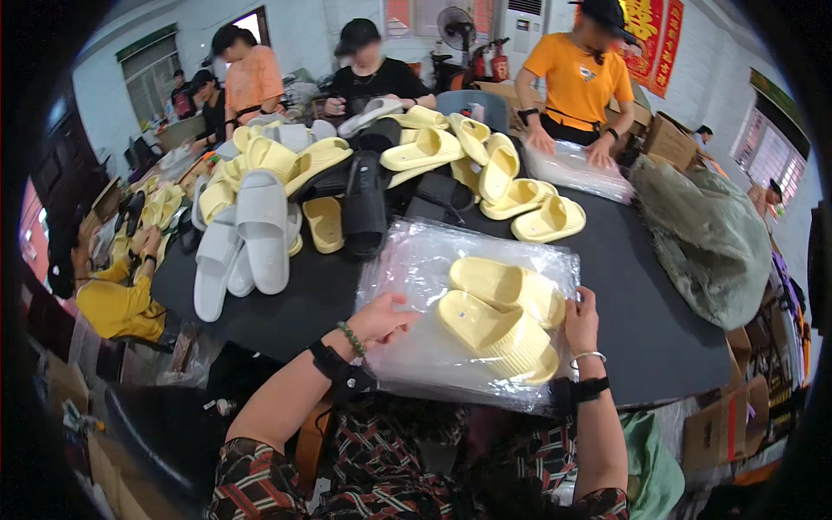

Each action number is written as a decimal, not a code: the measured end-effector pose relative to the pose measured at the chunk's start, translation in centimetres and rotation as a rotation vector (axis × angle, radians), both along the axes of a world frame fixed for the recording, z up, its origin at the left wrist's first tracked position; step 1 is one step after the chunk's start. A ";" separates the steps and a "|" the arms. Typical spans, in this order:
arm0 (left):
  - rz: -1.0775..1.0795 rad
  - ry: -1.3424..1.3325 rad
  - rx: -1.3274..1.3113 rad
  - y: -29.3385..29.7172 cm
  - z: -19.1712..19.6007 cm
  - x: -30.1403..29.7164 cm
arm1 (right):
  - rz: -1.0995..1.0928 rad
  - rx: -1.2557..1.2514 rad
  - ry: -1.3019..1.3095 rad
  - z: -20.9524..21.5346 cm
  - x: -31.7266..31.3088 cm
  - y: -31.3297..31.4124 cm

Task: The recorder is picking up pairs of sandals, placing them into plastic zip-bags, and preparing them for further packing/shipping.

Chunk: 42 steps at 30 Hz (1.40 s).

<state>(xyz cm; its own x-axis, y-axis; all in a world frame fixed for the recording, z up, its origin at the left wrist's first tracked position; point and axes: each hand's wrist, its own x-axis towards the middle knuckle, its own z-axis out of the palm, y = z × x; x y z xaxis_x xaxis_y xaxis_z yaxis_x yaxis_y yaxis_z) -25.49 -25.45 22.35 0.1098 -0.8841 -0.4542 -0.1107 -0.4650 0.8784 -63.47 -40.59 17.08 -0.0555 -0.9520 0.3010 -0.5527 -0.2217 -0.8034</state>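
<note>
A pair of pale yellow slide slippers (490, 334) lies side by side on a stack of clear plastic bags (407, 260) in front of me. Whether the pair is inside the top bag or on it, I cannot tell. At the stack's left part, my left hand (379, 322) rests with its fingers apart and a little bent, holding nothing. My right hand (582, 322) is at the right edge of the stack, beside the slippers, with its fingers bent and pinching the plastic bag's edge.
Beyond the bags, yellow, grey (262, 230) and black slippers (364, 204) are heaped on the dark table (659, 347). A grey-green sack (702, 234) sits at the right. Across the table, a person in orange (576, 78) presses hands on another bag stack (576, 169). Cardboard boxes (724, 425) stand at the lower right.
</note>
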 end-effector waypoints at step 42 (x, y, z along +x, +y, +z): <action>-0.156 0.529 0.206 -4.1 0.9 4.5 | -0.036 0.087 -0.179 -2.3 -0.2 0.0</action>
